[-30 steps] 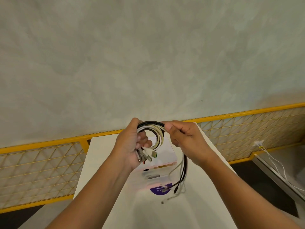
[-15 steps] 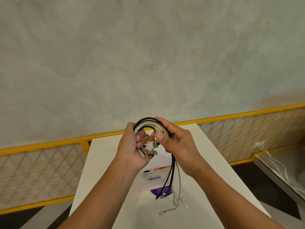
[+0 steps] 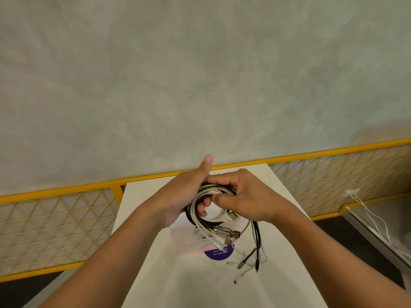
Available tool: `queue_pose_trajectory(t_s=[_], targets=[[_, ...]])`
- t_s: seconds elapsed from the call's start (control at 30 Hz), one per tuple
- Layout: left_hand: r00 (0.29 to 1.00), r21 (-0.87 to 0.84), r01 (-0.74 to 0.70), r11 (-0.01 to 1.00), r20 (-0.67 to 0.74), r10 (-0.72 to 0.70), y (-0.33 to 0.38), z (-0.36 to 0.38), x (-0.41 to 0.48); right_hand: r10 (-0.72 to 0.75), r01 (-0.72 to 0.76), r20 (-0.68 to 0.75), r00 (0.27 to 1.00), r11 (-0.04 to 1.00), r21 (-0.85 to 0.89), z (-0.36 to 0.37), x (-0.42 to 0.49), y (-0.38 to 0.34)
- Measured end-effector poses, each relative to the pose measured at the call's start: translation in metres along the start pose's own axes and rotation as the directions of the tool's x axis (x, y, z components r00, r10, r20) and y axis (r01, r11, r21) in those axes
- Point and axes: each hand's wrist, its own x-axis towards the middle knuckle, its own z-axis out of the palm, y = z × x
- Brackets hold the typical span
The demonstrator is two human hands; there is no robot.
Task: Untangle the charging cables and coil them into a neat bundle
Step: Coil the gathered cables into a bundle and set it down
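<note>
Now, loose tails [image 3: 258, 241] dangle over the worktop [image 3: 178, 285]. Just above, the coil of charging cables [image 3: 194, 216] sits gripped in the left hand [image 3: 178, 196], with the right hand [image 3: 251, 203] pinching its loops. Best to feed each tail round evenly, matching loop size.

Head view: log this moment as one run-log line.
left hand: grips cable coil | right hand: pinches coil's rim | loose ends: hang over table | stage: coiling unfinished
</note>
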Motion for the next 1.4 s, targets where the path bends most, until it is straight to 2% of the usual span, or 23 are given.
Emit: queue_pose_trajectory(t_s=[0.07,0.17,0.27,0.37,0.47,0.6,0.8,1.0,1.2,1.4], targets=[[0.998,0.027,-0.062,0.998,-0.023,0.063,-0.003,0.005,0.001,0.001,-0.001,0.013,1.000,1.000,-0.030,-0.002,0.003,0.002],[0.984,-0.079,-0.140,0.987,-0.118,0.130,-0.008,0.012,0.003,-0.019,0.020,-0.006,1.000,0.999,0.040,-0.007,0.002,-0.001],[0.965,-0.185,-0.145,0.972,-0.244,0.098,-0.004,0.013,0.001,0.010,0.008,-0.111,0.994,0.987,0.163,-0.016,0.000,0.001],[0.951,-0.273,-0.141,0.952,-0.304,0.053,-0.002,0.011,0.001,0.035,-0.007,-0.235,0.971,0.993,0.117,-0.023,-0.001,0.008],[0.956,-0.325,-0.129,0.937,-0.292,0.030,0.001,0.012,0.001,0.004,0.023,-0.253,0.967,0.994,0.104,-0.023,-0.004,0.008],[0.966,-0.286,-0.092,0.954,-0.257,0.016,0.002,0.012,0.000,-0.035,0.061,-0.184,0.982,0.989,0.138,-0.024,-0.007,0.011],[0.989,-0.209,-0.048,0.977,-0.146,0.017,0.003,0.009,-0.007,-0.103,0.117,-0.382,0.918,0.993,0.013,-0.022,0.000,0.015],[0.991,-0.017,-0.127,0.992,-0.046,0.126,0.005,0.009,-0.012,-0.163,0.163,-0.473,0.866,0.986,-0.040,-0.017,0.008,0.013],[0.952,-0.137,-0.209,0.968,-0.253,0.170,0.006,0.010,-0.007,-0.143,0.108,-0.487,0.861,0.989,-0.100,-0.013,0.008,0.012],[0.915,-0.131,-0.239,0.962,-0.363,0.177,0.004,0.014,-0.003,-0.129,0.093,-0.442,0.888,0.990,-0.102,-0.014,0.006,0.011]])
